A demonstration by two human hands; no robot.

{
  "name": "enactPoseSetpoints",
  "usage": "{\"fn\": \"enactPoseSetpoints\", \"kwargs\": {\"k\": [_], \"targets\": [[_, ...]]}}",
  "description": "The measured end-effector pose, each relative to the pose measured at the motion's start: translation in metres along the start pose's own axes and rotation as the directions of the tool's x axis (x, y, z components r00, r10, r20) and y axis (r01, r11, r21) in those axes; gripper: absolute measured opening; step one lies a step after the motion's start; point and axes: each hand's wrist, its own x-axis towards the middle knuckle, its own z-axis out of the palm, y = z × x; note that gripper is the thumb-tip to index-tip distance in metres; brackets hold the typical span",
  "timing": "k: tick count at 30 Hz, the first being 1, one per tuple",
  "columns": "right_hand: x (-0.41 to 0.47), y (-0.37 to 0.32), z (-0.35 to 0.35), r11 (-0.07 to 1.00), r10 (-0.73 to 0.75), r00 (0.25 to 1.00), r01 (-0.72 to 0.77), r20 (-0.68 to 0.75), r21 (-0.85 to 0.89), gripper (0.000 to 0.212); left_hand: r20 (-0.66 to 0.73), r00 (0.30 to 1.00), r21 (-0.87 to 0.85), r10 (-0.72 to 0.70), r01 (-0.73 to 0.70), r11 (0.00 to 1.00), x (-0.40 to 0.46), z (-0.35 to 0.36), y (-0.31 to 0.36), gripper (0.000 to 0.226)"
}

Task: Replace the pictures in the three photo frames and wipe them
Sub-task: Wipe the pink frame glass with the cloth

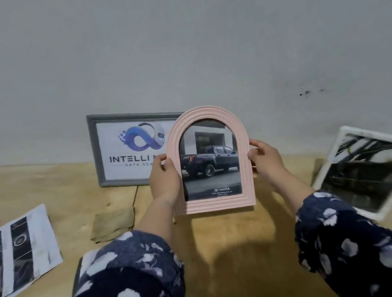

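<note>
A pink arched photo frame [242, 156] with a picture of a dark pickup truck is held upright above the table. My left hand [164, 179] grips its left edge and my right hand [266, 160] grips its right edge. Behind it a grey rectangular frame [96, 151] with a blue logo picture leans on the wall. A white frame [337, 141] with a dark picture lies tilted at the right. A beige cloth [113, 223] lies on the table left of my left arm.
Printed picture sheets [14, 254] lie at the left on the wooden table [231, 245]. Another sheet [84, 263] peeks out under my left sleeve. A grey wall [172, 36] stands right behind the table.
</note>
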Motion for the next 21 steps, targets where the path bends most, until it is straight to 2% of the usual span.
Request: {"fn": "enactPoseSetpoints", "kwargs": {"k": [3, 5, 10, 14, 21], "targets": [[0.014, 0.01, -0.039, 1.0, -0.013, 0.993, 0.011, -0.116, -0.023, 0.037, 0.046, 0.999, 0.034, 0.016, -0.018, 0.999, -0.006, 0.048, 0.012, 0.026], [0.025, 0.014, -0.055, 0.998, -0.017, 0.99, 0.009, -0.137, -0.058, 0.038, 0.053, 0.999, 0.063, 0.006, -0.01, 0.998, -0.006, 0.073, 0.018, 0.026], [0.048, 0.025, -0.073, 0.997, 0.03, 0.999, -0.028, 0.021, -0.079, 0.05, 0.057, 0.998, 0.109, -0.004, -0.002, 0.994, 0.003, 0.107, 0.027, 0.028], [0.062, 0.038, -0.077, 0.993, 0.079, 0.996, -0.075, 0.034, -0.094, 0.067, 0.116, 0.993, 0.137, -0.018, 0.002, 0.991, 0.003, 0.124, 0.029, 0.034], [0.067, 0.042, -0.068, 0.989, 0.138, 0.989, -0.135, 0.053, -0.053, 0.074, 0.273, 0.958, 0.125, -0.092, 0.059, 0.99, 0.003, 0.132, 0.037, 0.039]]}}
